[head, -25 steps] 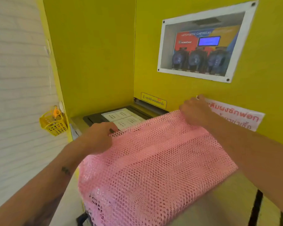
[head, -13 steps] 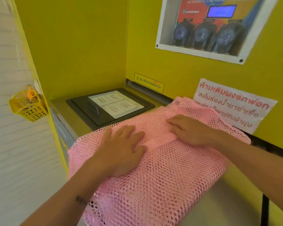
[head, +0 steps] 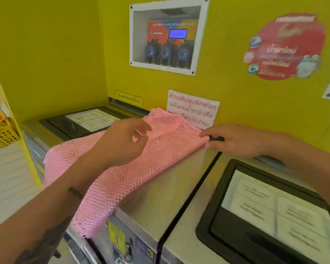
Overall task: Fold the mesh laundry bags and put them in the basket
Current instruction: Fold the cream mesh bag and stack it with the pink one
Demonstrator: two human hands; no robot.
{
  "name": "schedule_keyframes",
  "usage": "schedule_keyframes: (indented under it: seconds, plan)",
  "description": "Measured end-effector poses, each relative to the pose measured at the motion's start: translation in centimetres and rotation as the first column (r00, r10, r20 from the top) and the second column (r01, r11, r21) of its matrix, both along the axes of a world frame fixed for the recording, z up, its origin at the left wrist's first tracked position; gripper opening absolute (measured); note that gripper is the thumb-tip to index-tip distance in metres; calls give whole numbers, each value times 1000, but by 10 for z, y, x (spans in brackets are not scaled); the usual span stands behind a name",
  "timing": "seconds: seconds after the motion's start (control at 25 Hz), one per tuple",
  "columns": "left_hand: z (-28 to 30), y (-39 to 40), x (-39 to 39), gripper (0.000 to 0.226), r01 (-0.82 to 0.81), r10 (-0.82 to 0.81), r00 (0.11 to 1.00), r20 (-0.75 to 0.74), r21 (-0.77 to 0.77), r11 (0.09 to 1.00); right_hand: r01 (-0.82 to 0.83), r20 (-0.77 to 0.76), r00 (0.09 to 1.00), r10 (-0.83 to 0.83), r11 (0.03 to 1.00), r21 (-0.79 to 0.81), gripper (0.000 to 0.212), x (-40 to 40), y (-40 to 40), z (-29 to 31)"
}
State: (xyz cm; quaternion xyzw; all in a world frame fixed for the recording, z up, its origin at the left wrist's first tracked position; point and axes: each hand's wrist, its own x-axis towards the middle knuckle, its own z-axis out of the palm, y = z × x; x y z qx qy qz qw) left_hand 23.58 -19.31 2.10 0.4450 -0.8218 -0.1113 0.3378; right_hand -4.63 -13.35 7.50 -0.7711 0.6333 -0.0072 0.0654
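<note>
Both hands have lifted off the pink mesh bag [head: 126, 168]: left hand [head: 122, 141] hovers open, right hand [head: 234, 139] pinches its far corner. It overhangs the steel surface [head: 170, 187] front edge; Thai sign [head: 193, 107] behind.

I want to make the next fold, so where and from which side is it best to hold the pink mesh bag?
Probably at the far right corner of the bag, beside the right hand, coming from the right. That corner lies flat on the machine top with its edge free, so fingers can pinch it. The near end droops over the front.
</note>
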Motion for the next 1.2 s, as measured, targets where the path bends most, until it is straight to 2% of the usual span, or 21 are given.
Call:
schedule_keyframes:
  seconds: [0.16,0.28,0.44,0.6,0.68,0.72,0.8,0.84,0.88,0.96,1.04,1.2]
  plan:
    - [18,93,-93,20,202,-190,969,-160,61,978,143,-15,990,-143,990,-4,47,-79,124,28]
    - [21,163,-165,21,365,-348,923,-161,91,927,261,11,965,-261,965,-27,48,-141,203,34]
    - [16,238,-245,19,538,-529,843,-95,184,823,416,-32,910,-414,907,72,54,-203,288,27]
    - [1,290,-306,23,609,-634,773,4,274,744,521,-135,849,-511,851,57,49,-239,336,17]
    - [-12,313,-333,41,618,-686,723,82,369,695,578,-168,810,-562,813,67,55,-245,353,10]
    - [-20,322,-345,54,593,-697,696,169,413,692,606,-192,789,-584,791,87,60,-248,361,6]
    - [-35,331,-360,72,529,-659,636,402,394,752,643,-241,762,-601,748,164,72,-250,374,-5]
    - [-41,332,-364,70,518,-625,634,456,349,781,661,-257,748,-613,722,204,79,-252,380,-9]
    - [-45,330,-366,61,520,-603,660,449,307,797,672,-256,740,-622,700,240,84,-253,385,-13]
    - [-49,323,-364,37,554,-604,717,349,241,797,657,-204,754,-625,706,266,88,-253,392,-19]
    - [-44,315,-356,23,578,-599,740,306,166,799,620,-155,785,-600,750,230,85,-252,393,-19]
    - [-4,275,-323,18,498,-497,855,148,28,866,493,67,861,-505,859,140,67,-237,385,2]
